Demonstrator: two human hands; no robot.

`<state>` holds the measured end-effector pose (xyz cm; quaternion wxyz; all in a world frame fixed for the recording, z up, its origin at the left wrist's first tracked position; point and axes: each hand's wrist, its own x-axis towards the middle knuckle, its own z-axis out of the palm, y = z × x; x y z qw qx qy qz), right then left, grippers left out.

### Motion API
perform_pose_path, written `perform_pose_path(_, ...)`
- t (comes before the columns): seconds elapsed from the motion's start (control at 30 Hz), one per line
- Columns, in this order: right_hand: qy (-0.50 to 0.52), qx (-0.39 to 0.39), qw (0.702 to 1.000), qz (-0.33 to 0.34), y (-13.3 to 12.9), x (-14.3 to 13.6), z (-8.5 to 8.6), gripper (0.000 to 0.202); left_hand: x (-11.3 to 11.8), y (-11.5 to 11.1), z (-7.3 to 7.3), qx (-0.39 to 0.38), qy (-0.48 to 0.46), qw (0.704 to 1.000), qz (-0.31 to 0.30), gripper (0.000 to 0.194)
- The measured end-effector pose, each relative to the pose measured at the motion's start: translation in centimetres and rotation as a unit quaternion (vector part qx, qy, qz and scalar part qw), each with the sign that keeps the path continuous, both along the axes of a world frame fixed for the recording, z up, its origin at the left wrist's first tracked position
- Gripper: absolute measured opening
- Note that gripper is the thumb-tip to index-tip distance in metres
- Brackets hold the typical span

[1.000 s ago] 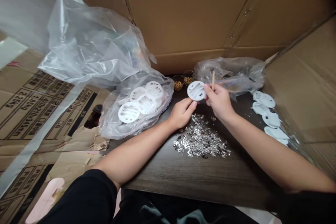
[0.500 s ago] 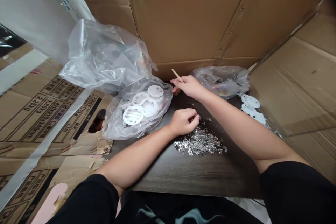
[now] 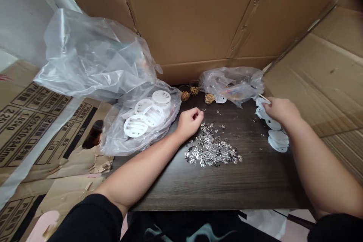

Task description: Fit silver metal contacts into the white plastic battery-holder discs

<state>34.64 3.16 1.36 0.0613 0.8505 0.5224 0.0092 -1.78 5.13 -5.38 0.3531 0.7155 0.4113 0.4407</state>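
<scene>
My left hand point(image 3: 189, 124) is closed in a pinch just behind the heap of small silvery metal pieces point(image 3: 214, 147). A tiny dark thin bit shows at its fingertips, too small to name. My right hand point(image 3: 283, 112) grips a thin wooden stick point(image 3: 263, 98), whose end points left and away from me. It is over white round plastic discs point(image 3: 278, 140) at the table's right side, partly covering them; whether it touches them I cannot tell. Small gold-coloured pieces lie in piles point(image 3: 209, 98) at the back, some in a clear round container point(image 3: 194, 87).
More slotted white discs point(image 3: 136, 125) lie on an open clear plastic bag point(image 3: 113, 141) at left, below a larger bag point(image 3: 93, 53). Another plastic bag point(image 3: 241, 83) rests at the back. Cardboard walls point(image 3: 184, 19) enclose the dark wooden table point(image 3: 227, 193).
My right hand has moved from the back middle to the discs at right, still holding the stick. The gold piles have come into view. My left hand remains closed near the heap.
</scene>
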Motion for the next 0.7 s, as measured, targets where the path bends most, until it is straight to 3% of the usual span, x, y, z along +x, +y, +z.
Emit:
perform_pose_path(0.1,-0.018,0.003,1.000,-0.014,-0.3,-0.5,-2.3,0.052,0.0,0.1,0.1,-0.024,-0.002,1.000,0.003,0.036)
perform_pose_path(0.2,-0.036,0.024,0.999,-0.025,-0.6,-0.9,-3.1,0.053,0.0,0.1,0.2,-0.039,-0.003,0.999,0.002,0.037)
perform_pose_path(0.37,-0.055,0.077,0.995,-0.010,-2.0,-1.3,-3.1,0.054,0.0,0.2,0.1,-0.050,-0.006,0.999,0.000,0.036)
perform_pose_path(0.53,-0.048,0.068,0.996,0.044,-3.2,-1.9,-3.6,0.036,0.0,0.4,0.0,-0.053,-0.014,0.998,0.003,0.035)
perform_pose_path(0.7,-0.066,0.123,0.988,0.065,-3.9,-3.3,-1.9,0.028,-0.1,0.5,-0.1,-0.061,-0.022,0.998,0.009,0.034)
